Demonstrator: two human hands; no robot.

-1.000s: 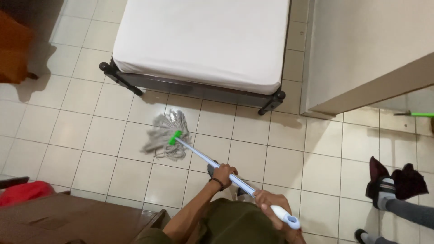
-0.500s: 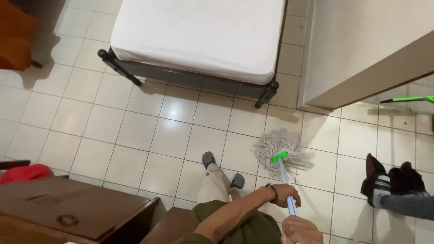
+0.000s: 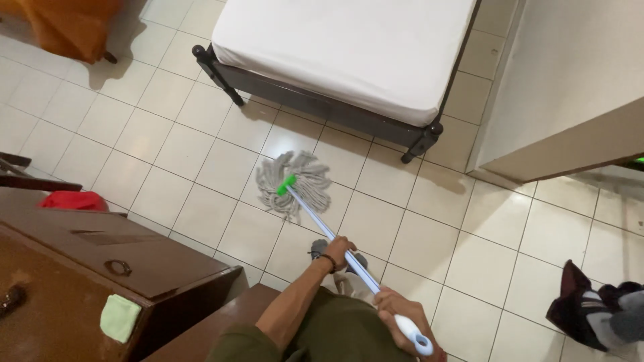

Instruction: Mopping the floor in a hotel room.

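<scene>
Both hands clamped on mop handle [image 3: 322, 224]: left hand [image 3: 337, 249] mid-shaft, right hand [image 3: 402, 318] near end. Mop head [image 3: 294, 182] on tiled floor [image 3: 201, 167], near bed [image 3: 349, 47]. Risk: strings snagging bed leg [image 3: 411, 153]; wet tiles slippery underfoot.

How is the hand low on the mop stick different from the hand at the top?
The left hand grips the mop handle partway down, nearer the stringy mop head; the right hand grips close to the white end. The left hand has a dark band at its wrist; the right hand shows none. Both are bare and closed around the same handle.
</scene>
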